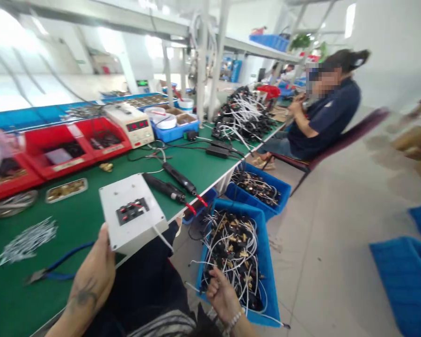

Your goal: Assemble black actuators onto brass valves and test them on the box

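Note:
My left hand (94, 274) rests at the near corner of a white test box (130, 211) with a black socket panel, on the green bench (77, 224); its fingers curl by the box's edge, and whether they grip it is unclear. My right hand (221, 295) reaches down into a blue bin (263, 262) of black-and-white cable assemblies beside my lap, fingers closed on the wires (231, 248).
Two black electric screwdrivers (177, 183) lie beyond the box. Blue-handled pliers (52, 269), loose metal parts (24, 241), red bins (59, 150) and a power supply (135, 124) sit on the bench. A second blue bin (259, 187) stands on the floor. A seated person (323, 112) works at right.

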Demonstrator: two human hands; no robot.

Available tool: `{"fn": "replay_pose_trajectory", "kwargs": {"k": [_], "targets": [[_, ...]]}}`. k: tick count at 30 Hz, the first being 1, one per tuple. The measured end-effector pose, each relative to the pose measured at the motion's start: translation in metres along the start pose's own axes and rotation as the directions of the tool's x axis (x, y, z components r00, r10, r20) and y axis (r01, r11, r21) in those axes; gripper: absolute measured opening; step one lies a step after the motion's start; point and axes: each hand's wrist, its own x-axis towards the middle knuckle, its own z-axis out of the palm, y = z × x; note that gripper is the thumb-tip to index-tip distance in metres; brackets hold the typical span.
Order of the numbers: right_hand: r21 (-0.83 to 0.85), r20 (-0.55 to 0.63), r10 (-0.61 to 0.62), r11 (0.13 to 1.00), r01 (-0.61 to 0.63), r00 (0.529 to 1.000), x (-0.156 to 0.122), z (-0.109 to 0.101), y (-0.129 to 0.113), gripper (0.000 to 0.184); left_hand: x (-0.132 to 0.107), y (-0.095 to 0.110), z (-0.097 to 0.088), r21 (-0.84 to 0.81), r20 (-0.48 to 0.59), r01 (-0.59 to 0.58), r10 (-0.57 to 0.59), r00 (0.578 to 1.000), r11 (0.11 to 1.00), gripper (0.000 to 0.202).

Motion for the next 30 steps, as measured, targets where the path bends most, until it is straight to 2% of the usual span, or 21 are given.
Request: {"fn": "replay_pose_trajectory", "kwargs": {"k": [1,2,4,6,9,14,18,21,23,25,27,28,29,30], "targets": [[-0.008,0.004,-0.014,1.0,0.014,1.0,0.001,0.002,-0.003,0.054,-0.008,-0.004,-0.001,-0.023,-0.035,0.084,-0.085,0.996,0.996,0.057],[-0.019,0.009,-0.02,1.0,0.02,1.0,0.002,0.003,-0.007,0.055,-0.013,-0.007,-0.001,-0.066,-0.029,0.114,-0.116,0.993,0.991,0.059],[-0.045,0.024,-0.017,0.999,0.018,1.0,0.002,0.006,-0.013,0.054,-0.016,-0.007,0.004,-0.136,0.018,0.062,-0.06,0.998,0.989,0.068],[-0.072,0.036,-0.008,0.997,0.011,0.999,0.0,0.007,-0.018,0.052,-0.012,-0.003,0.011,-0.142,0.019,-0.017,0.02,1.0,0.99,0.075],[-0.113,0.051,0.015,0.994,-0.01,0.999,-0.004,0.009,-0.024,0.049,0.001,0.009,0.019,-0.129,-0.03,-0.028,0.024,0.999,0.991,0.065],[-0.161,0.01,0.07,0.985,-0.068,0.997,-0.004,0.018,-0.026,0.044,0.031,0.034,0.024,-0.091,-0.011,0.013,-0.014,1.0,0.996,0.067],[-0.174,-0.03,0.058,0.983,-0.062,0.998,0.003,0.032,-0.024,0.043,0.063,0.042,0.034,-0.048,0.016,0.028,-0.027,0.999,0.998,0.07],[-0.244,-0.035,0.072,0.967,-0.078,0.997,0.005,0.047,-0.02,0.044,0.079,0.047,0.042,-0.043,0.021,0.004,-0.003,1.0,0.999,0.072],[-0.315,-0.016,0.051,0.948,-0.054,0.999,0.004,0.057,-0.015,0.045,0.081,0.052,0.044,-0.047,0.005,-0.006,0.006,1.0,0.999,0.066],[-0.397,0.041,-0.052,0.916,0.064,0.998,0.002,0.068,-0.01,0.046,0.074,0.053,0.04,-0.05,-0.025,-0.022,0.02,0.999,0.998,0.058],[-0.471,0.142,-0.246,0.835,0.284,0.959,0.001,0.081,-0.006,0.046,0.062,0.045,0.029,-0.043,-0.072,-0.057,0.054,0.996,0.997,0.055],[-0.513,0.204,-0.365,0.751,0.417,0.908,0.001,0.089,-0.006,0.045,0.056,0.035,0.021,-0.032,-0.1,-0.072,0.068,0.993,0.997,0.055],[-0.559,0.274,-0.483,0.624,0.546,0.832,0.002,0.1,-0.006,0.043,0.049,0.023,0.011,-0.016,-0.128,-0.084,0.081,0.988,0.996,0.053],[-0.6,0.35,-0.582,0.462,0.653,0.734,0.003,0.112,-0.006,0.04,0.043,0.008,-0.002,0.001,-0.154,-0.081,0.08,0.985,0.997,0.047]]}}
